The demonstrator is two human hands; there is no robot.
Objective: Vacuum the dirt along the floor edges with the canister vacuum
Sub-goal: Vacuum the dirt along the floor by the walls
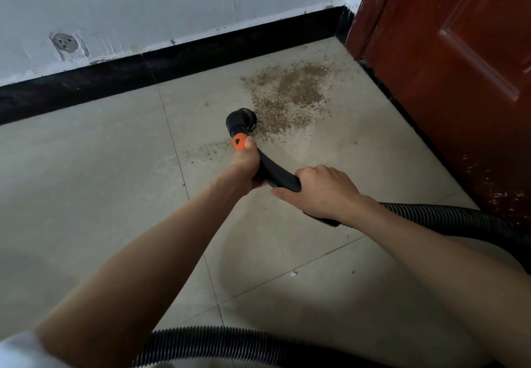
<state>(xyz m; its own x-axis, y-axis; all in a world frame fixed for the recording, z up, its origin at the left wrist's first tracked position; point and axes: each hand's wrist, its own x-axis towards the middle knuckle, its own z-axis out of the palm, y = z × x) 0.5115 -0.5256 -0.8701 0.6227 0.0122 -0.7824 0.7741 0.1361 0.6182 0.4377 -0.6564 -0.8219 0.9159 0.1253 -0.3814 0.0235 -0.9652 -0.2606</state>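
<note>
Item: vacuum wand [273, 173], both grips closed around it, left hand [244, 166] forward, right hand [319, 192] behind. Brush nozzle [241, 121] sat at dirt patch [290, 94] seven-o'clock edge. Step: pickup under way. Next: sweep toward one o'clock, door [448, 60] corner.

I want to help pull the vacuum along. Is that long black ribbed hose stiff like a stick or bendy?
Probably bendy: the ribbed hose curves away behind the right hand and loops across the floor below. The smooth black handle tube, gripped by both hands, looks rigid. The hose would likely trail and flop, not roll.
</note>
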